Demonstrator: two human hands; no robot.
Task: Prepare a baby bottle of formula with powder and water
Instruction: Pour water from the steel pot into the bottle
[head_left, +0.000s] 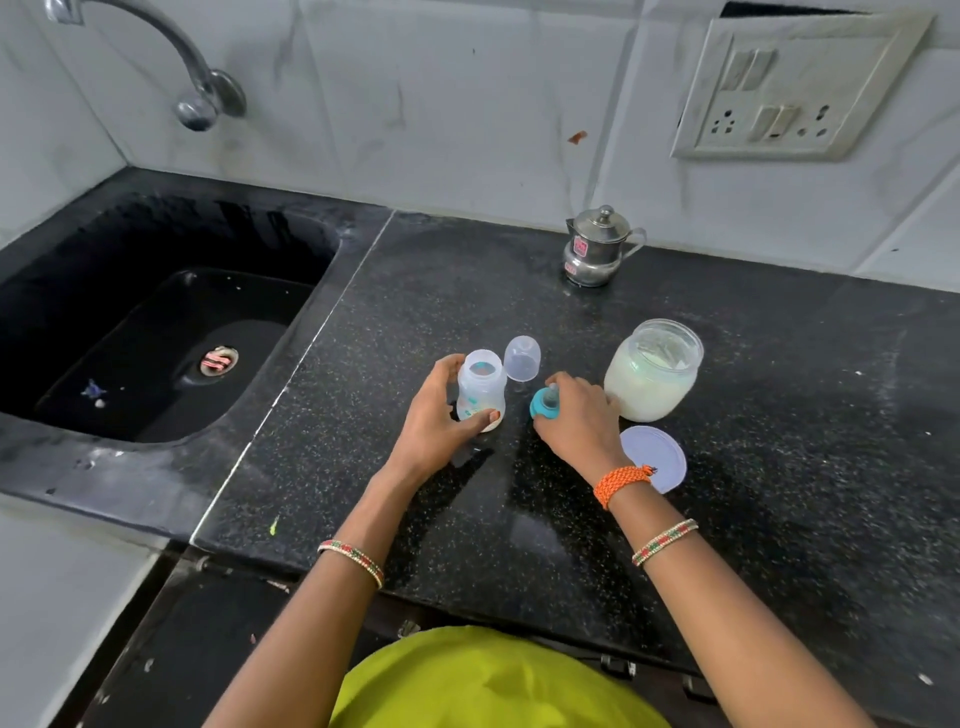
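A black speckled stone counter (519, 291) spans the scene. A sunken black sink (156, 322) adjoins the counter on its left. A curved metal tap (156, 47) projects from the wall above the sink. Grey-white marbled wall tiles (415, 104) back the counter. A cream switch-and-socket plate (795, 88), apparently soiled, is mounted above the counter's right portion. Lighting is even and diffuse.

No text is showing clearly enough to read. The small steel pot (597, 248) in the upper right of the frame is carrying two red stickers, too blurred to make out, and the baby bottle (482, 385) at centre is displaying teal printed markings, also illegible.
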